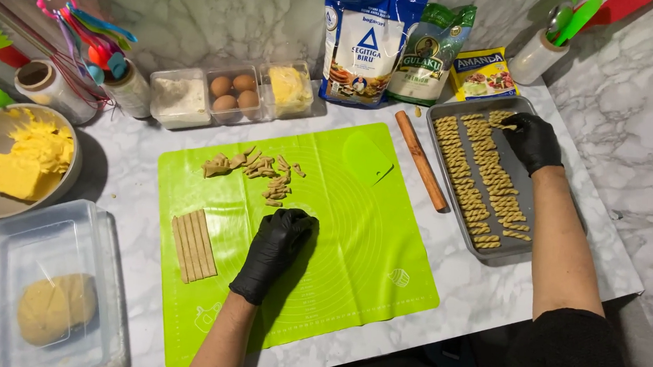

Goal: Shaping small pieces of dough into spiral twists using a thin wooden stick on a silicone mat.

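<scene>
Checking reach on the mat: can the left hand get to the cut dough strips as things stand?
Probably yes. The left hand rests on the green mat, and the row of cut dough strips lies just beside it on the same mat with bare mat between them. The right hand is off at the baking tray.

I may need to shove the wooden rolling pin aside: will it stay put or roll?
The rolling pin is a plain round rod without handles, so it would probably roll sideways. It looks stiff and solid. The baking tray rim beside it might stop it on that side.
</scene>
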